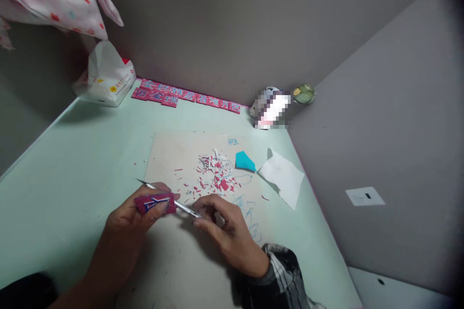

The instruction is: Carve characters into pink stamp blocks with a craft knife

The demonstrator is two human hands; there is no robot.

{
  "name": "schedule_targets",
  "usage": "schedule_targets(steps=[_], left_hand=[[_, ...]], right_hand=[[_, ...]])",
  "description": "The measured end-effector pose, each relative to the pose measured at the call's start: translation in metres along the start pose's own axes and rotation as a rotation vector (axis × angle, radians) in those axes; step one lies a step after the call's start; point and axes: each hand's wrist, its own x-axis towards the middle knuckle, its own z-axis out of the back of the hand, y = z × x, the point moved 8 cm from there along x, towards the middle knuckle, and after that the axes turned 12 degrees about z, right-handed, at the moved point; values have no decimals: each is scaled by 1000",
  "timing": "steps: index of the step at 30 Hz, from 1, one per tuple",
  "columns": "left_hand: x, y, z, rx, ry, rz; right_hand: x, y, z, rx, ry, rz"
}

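My left hand is closed on a small dark-red tile with a blue-and-white character on its face. Behind the tile runs a thin silver craft knife, its pointed blade sticking out to the left past my left fingers. The fingertips of my right hand pinch the rear end of its handle. Beyond both hands, a heap of red and white shavings lies on a beige board marked with blue handwriting.
Red tiles with blue characters line the back edge of the pale green table. A tissue pack stands at back left. A blue scrap and a white paper sheet lie at right, near the wall.
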Motion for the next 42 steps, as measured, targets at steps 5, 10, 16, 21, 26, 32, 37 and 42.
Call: schedule_targets(steps=[5,10,16,21,26,32,37,42], left_hand=[[-7,-10,-5,91,14,-52],[-12,-13,-25,251,138,-82],[-8,-7,-21,233,129,-65],[-5,0,-17,145,144,36],[-6,-1,-26,93,207,83],[-5,8,-22,-54,189,210],[-3,11,-18,-163,170,259],[-3,2,-21,-249,209,248]], right_hand=[[0,2,-5,12,44,-16],[0,2,-12,7,90,-58],[-1,-6,-6,120,-27,-117],[-3,-15,3,240,-112,-165],[-3,-16,2,313,-119,-177],[-1,-14,4,253,-118,-203],[0,-12,5,232,-114,-175],[-4,-16,1,329,-111,-195]])
